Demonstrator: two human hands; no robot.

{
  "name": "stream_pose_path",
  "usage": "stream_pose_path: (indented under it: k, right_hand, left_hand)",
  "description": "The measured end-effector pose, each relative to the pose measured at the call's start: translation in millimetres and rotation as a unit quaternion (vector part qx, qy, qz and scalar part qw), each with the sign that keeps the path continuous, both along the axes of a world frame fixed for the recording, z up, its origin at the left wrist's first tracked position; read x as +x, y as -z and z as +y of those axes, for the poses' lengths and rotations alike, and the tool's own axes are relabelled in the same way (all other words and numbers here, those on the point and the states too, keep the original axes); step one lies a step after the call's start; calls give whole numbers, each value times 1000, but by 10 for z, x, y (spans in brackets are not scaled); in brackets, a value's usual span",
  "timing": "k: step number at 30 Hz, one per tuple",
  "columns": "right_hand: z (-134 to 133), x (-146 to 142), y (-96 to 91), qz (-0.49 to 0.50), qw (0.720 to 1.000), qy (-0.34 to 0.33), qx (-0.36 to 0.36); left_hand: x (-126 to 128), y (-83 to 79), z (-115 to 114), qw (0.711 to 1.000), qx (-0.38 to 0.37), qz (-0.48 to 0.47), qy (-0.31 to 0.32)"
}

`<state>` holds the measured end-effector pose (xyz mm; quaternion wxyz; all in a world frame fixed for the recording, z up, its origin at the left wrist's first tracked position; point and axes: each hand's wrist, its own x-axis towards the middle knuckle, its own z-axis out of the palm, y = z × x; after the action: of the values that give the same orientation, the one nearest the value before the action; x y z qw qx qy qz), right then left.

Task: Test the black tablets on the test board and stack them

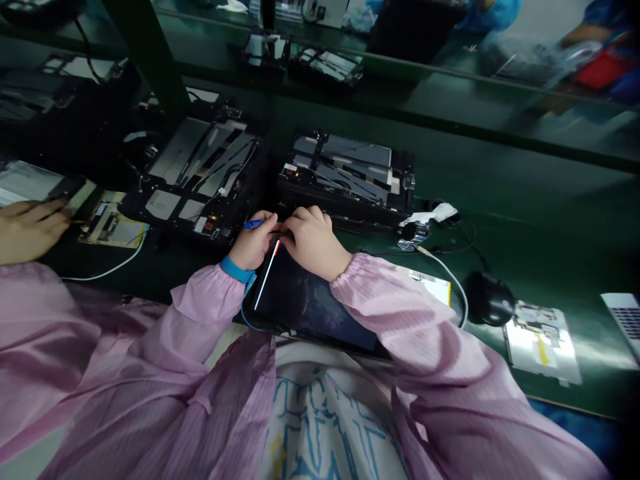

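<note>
Screen point(313, 300); partly behind right sleeve point(395, 297)

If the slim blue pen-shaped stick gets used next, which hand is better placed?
Probably the left hand: the blue stick sits in its grip. The right hand is at the dark, flat, rectangular screen, farther from the stick.

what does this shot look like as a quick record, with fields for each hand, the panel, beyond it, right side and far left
left hand: holding a blue pen-like tool
right hand: fingers bent at the dark panel's far edge
panel: bright white strip along its left side
beyond: two black-framed assemblies
right side: metallic plate
far left: co-worker's hand
</note>
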<state>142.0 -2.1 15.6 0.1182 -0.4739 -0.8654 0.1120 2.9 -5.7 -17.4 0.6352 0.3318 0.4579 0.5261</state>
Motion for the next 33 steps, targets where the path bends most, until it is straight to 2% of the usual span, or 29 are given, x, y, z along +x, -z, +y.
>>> stream_pose_path:
  k: [5,10,12,15,18,22,24,26,28,31,33]
  right_hand:
    - [-6,90,-59,67,997,-32,-13]
    - [-339,506,-199,194,977,-70,-45]
    - [-522,759,-221,251,964,-55,-61]
    - [-782,1161,-194,317,944,18,-85]
    - [-1021,1514,-130,407,900,113,-106]
    - [-1343,1860,-91,540,809,212,-100]
    - [-1501,1997,-119,562,787,239,-79]
    - [-1641,2112,-172,561,790,239,-58]
    - [-1744,2178,-235,545,813,195,-59]
    - [-1798,2093,-302,494,861,54,-111]
    - [-1772,1890,-297,477,864,-35,-158]
  left_hand:
    - [12,-21,-3,1000,0,-8,3]
    - [23,-65,-19,998,-29,-34,34]
    - [25,-53,-21,999,-24,-17,33]
    - [17,-1,-14,999,2,7,36]
    - [10,44,0,999,22,24,40]
    - [33,27,18,999,18,28,25]
    - [52,-1,20,999,11,30,19]
    - [67,-27,19,999,5,41,18]
    - [77,-46,17,998,4,56,18]
    - [88,-69,16,997,0,75,11]
    - [98,-88,19,996,-6,85,6]
